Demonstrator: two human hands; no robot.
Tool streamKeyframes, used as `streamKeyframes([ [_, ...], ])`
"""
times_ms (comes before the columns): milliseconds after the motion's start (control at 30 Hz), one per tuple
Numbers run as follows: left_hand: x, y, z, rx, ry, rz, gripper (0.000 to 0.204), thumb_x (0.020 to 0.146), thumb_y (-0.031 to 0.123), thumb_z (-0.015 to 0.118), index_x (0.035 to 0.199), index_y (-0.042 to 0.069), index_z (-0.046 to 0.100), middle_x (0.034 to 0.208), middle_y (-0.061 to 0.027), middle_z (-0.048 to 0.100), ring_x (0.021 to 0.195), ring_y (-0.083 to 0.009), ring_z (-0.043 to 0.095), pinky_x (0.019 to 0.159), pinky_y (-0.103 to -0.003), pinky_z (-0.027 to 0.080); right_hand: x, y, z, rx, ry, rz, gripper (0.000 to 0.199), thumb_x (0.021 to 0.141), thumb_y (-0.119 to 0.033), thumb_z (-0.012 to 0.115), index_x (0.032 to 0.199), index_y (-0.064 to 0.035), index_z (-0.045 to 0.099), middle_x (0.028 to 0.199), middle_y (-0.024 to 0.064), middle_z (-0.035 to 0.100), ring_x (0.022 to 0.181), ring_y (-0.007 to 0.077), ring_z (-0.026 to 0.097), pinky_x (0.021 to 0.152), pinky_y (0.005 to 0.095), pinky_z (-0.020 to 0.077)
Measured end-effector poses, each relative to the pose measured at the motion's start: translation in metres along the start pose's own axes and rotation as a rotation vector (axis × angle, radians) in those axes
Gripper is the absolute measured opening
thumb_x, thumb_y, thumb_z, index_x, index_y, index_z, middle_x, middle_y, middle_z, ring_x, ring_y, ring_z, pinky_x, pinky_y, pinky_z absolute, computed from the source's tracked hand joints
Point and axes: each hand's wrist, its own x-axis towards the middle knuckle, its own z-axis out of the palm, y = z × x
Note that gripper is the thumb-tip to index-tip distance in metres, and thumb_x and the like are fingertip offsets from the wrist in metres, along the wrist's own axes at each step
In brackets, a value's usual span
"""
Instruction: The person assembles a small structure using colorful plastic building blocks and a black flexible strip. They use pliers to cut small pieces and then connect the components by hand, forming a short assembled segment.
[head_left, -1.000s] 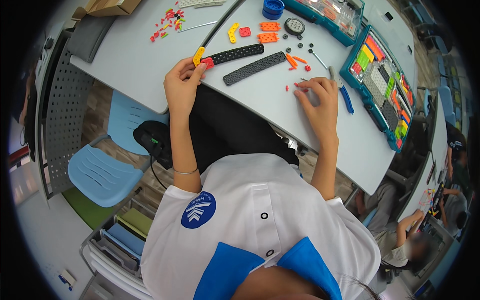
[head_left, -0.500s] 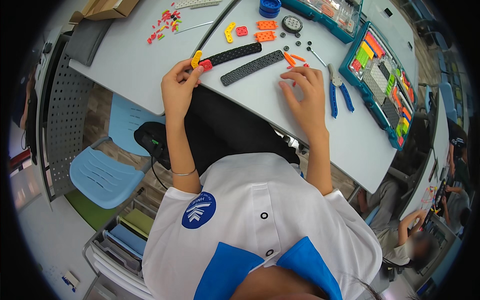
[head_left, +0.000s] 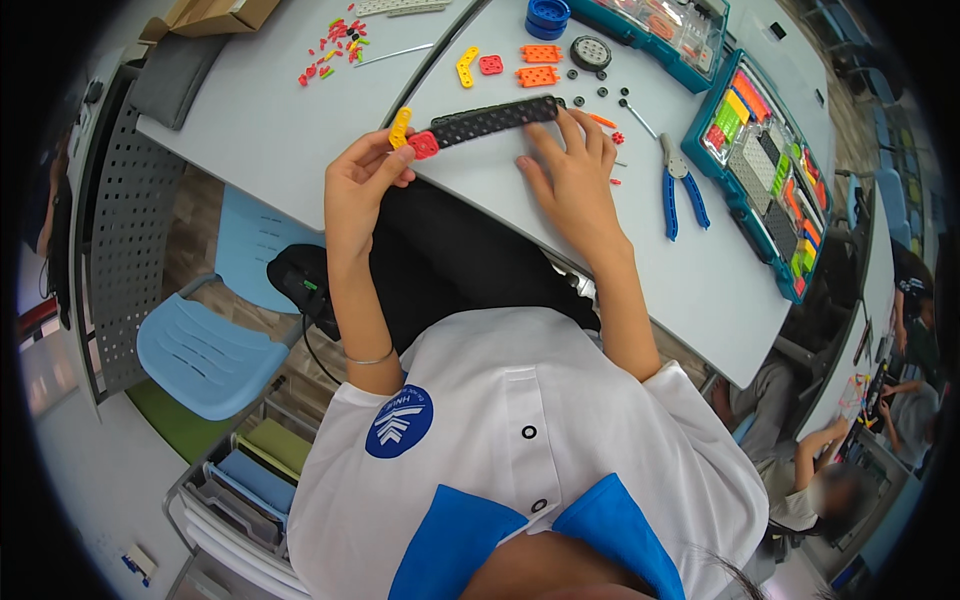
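Note:
My left hand (head_left: 358, 185) is closed on the near-left end of a black perforated beam (head_left: 495, 122), pinching a red square connector (head_left: 424, 145) there. A yellow angled piece (head_left: 400, 128) sticks up from the same end. The beam is tilted, its right end farther from me, and it covers most of a second dark beam behind it. My right hand (head_left: 580, 185) is at the beam's right end, fingertips against or just beside it, with thumb and fingers apart. Whether its fingertips press on the beam cannot be made out.
Beyond lie a yellow angled piece (head_left: 467, 67), a red square piece (head_left: 490, 65), orange plates (head_left: 539, 76), a wheel (head_left: 590, 53) and blue rims (head_left: 547, 14). Blue-handled pliers (head_left: 682, 190) and a teal parts case (head_left: 745, 200) are on the right. Small pins (head_left: 340, 40) lie scattered at far left.
My right hand has moved left to the right end of the beams. The black beam in my left hand has shifted right and nearer, now overlapping the other dark beam.

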Motion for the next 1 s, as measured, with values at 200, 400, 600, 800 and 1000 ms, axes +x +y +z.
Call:
streamKeyframes([
  [200,-0.004,0.004,0.005,-0.1,-0.18,-0.064,0.029,0.093,0.009,0.07,0.118,-0.006,0.066,0.103,-0.0104,0.072,0.086,-0.0131,0.068,0.075,-0.026,0.056,0.005,0.01,-0.021,0.076,0.078,0.046,0.04,0.082,-0.007,0.071,0.121,-0.0121,0.068,0.135,0.0069,0.055,0.131,0.0327,0.042,0.11,0.0484,0.0278],
  [400,-0.003,0.001,0.011,-0.137,-0.178,-0.087,0.029,0.097,0.011,0.065,0.12,-0.006,0.064,0.109,-0.0104,0.069,0.095,-0.0138,0.068,0.079,-0.03,0.06,0.018,0.033,-0.039,0.033,0.113,-0.016,0.029,0.085,-0.008,0.07,0.113,-0.0107,0.07,0.123,0.0068,0.062,0.122,0.0325,0.048,0.102,0.0457,0.0373],
  [600,-0.003,-0.005,0.014,-0.216,-0.143,-0.092,0.032,0.096,0.011,0.067,0.12,-0.009,0.064,0.11,-0.0128,0.07,0.092,-0.0139,0.069,0.076,-0.03,0.061,0.072,0.049,-0.015,0.013,0.123,-0.206,0.025,0.087,-0.013,0.072,0.111,-0.0085,0.071,0.117,0.0065,0.066,0.113,0.029,0.055,0.098,0.0396,0.0448],
  [800,-0.008,0.004,0.017,-0.242,-0.138,-0.095,0.035,0.095,0.011,0.067,0.122,-0.01,0.063,0.11,-0.0138,0.07,0.092,-0.0144,0.069,0.078,-0.031,0.062,0.091,0.05,0.011,-0.044,0.004,-0.248,0.026,0.087,-0.016,0.073,0.111,-0.0057,0.07,0.11,0.0077,0.065,0.106,0.0276,0.056,0.096,0.0388,0.0462],
  [1000,-0.01,-0.002,0.009,-0.242,-0.198,-0.089,0.034,0.098,0.01,0.063,0.126,-0.009,0.061,0.119,-0.0147,0.068,0.101,-0.0171,0.069,0.084,-0.035,0.061,0.09,0.048,-0.004,0.106,0.101,-0.258,0.029,0.09,-0.018,0.072,0.116,-0.0048,0.068,0.105,0.0085,0.066,0.101,0.0259,0.06,0.091,0.0379,0.0476],
])
